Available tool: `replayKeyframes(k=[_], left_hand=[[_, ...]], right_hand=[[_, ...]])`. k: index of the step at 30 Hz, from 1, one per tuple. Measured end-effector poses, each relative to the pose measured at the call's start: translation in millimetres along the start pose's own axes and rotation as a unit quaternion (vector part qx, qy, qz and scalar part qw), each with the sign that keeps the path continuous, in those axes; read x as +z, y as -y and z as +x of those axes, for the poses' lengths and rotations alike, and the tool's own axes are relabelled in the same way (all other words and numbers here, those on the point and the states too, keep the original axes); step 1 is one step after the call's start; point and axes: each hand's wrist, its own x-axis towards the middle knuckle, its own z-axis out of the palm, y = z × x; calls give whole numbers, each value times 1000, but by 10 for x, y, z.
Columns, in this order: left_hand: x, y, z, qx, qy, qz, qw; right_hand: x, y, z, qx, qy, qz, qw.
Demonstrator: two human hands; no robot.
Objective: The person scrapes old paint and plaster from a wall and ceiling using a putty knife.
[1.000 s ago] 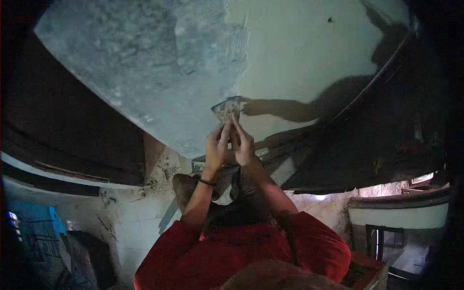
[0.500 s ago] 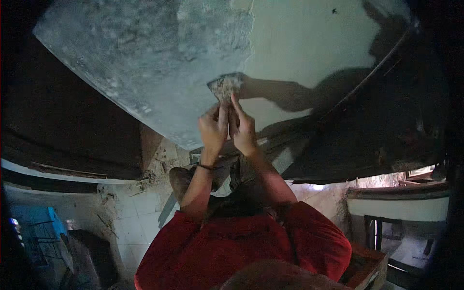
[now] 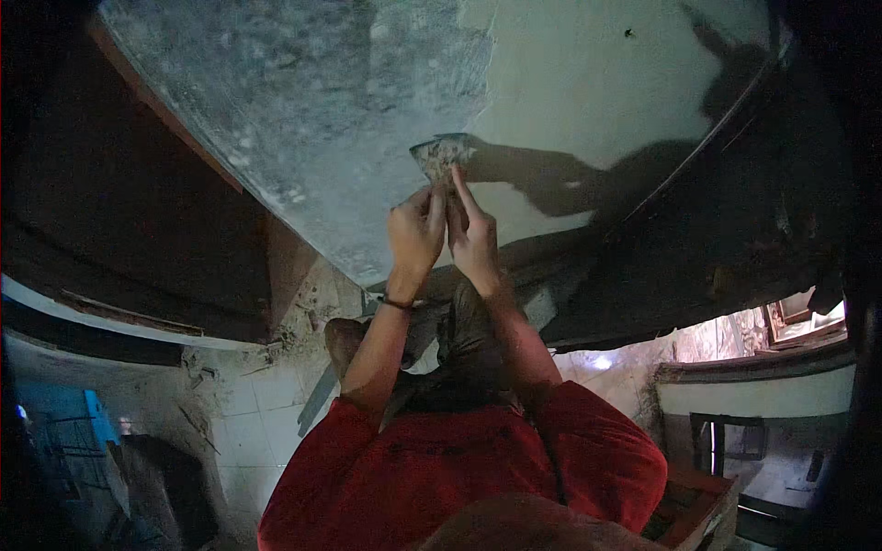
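Observation:
Both hands are closed on a wide, dirt-caked scraper (image 3: 443, 156), its blade against the wall and pointing away from me. My left hand (image 3: 416, 237) grips the handle from the left, with its thumb laid along it. On the other side, my right hand (image 3: 476, 243) holds on with its index finger stretched up to the blade. Most of the handle is hidden by my fingers. The blade sits near the border between a rough, mottled grey surface (image 3: 303, 110) on the left and smooth pale paint (image 3: 588, 92) on the right.
Shadows of my arms fall on the pale paint. A dark panel (image 3: 138, 211) borders the grey surface on the left. Debris (image 3: 312, 294) lies by the tiled floor (image 3: 253, 413). A wooden box-like piece (image 3: 689, 505) stands behind me at the lower right.
The scraper and both hands have shifted slightly up the wall. My view has also moved a little. Both hands keep their grip.

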Motion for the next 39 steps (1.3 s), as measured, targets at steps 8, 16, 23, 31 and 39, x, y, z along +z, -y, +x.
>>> replayKeyframes(k=[8, 16, 23, 31, 39], left_hand=[[-4, -253, 204, 87, -28, 51, 995], [-115, -383, 183, 42, -16, 77, 996], [-60, -361, 188, 41, -63, -7, 997], [-71, -456, 306, 130, -49, 43, 989], [-14, -452, 225, 38, -47, 33, 998]], right_hand=[[-94, 143, 173, 111, 15, 16, 994], [-63, 162, 157, 69, -2, 25, 997], [-25, 182, 138, 130, 15, 57, 990], [-254, 357, 378, 155, 30, -13, 987], [-224, 143, 312, 55, 14, -13, 998]])
